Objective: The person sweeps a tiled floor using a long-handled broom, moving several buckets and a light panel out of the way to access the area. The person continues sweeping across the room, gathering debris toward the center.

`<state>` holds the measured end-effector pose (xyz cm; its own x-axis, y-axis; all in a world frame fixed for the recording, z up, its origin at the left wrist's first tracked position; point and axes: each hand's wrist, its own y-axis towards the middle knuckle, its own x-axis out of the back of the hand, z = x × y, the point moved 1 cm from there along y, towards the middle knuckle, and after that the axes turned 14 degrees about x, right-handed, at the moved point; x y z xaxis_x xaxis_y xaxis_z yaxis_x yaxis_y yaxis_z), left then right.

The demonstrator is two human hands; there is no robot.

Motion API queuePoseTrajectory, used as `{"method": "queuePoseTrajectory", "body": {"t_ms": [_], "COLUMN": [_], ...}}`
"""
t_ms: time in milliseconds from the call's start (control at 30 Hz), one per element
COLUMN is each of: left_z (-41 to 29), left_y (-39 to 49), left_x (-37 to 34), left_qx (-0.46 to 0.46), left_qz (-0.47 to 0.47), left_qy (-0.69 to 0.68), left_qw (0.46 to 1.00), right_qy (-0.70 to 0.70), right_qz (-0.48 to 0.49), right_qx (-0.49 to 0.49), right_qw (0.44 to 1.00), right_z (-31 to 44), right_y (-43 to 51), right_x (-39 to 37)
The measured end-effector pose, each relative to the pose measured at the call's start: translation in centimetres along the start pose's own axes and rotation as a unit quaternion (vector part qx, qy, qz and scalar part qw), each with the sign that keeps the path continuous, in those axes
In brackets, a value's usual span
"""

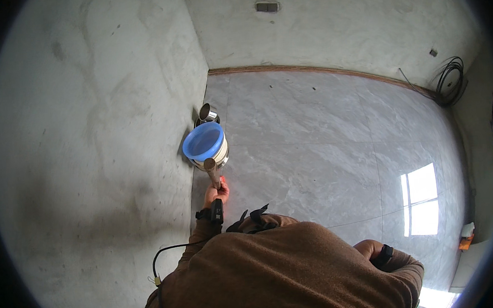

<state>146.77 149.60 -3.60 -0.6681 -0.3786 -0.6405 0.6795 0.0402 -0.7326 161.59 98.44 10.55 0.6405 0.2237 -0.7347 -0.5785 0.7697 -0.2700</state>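
Near the wall at the left, my left hand (217, 194) is closed around a round wooden stick (212, 172), whose blunt end points up toward the camera. Just beyond it, a blue plastic basin (204, 141) rests on top of pale stacked ware (221, 153) with a metallic rim around its base. Behind the basin sits a shiny metal cup (208, 112). My right hand (367, 248) is bent in at my waist on the right; its fingers are hidden by the brown sweater, so its grip does not show.
Bare plaster wall (104, 161) rises close on the left. Grey tiles (303, 117) cover the floor, with a brown strip (309, 69) along the far wall. A coil of black cable (449, 82) lies in the far right corner. An orange and white object (466, 236) is at the right.
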Motion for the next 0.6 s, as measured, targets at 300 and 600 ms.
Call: {"method": "queuePoseTrajectory", "body": {"t_ms": [300, 600], "left_z": [-0.4, -1.0], "left_y": [0.2, 0.8], "left_x": [0.5, 1.2], "left_qx": [0.000, -0.017], "left_qz": [-0.005, 0.000], "left_qy": [-0.011, 0.004], "left_qw": [1.000, 1.000], "right_qy": [-0.035, -0.075], "right_qz": [-0.115, -0.019], "right_qx": [0.140, 0.011], "right_qw": [0.983, 0.997], "right_z": [1.0, 2.4], "right_y": [-1.2, 0.8], "right_x": [-2.0, -1.3]}}
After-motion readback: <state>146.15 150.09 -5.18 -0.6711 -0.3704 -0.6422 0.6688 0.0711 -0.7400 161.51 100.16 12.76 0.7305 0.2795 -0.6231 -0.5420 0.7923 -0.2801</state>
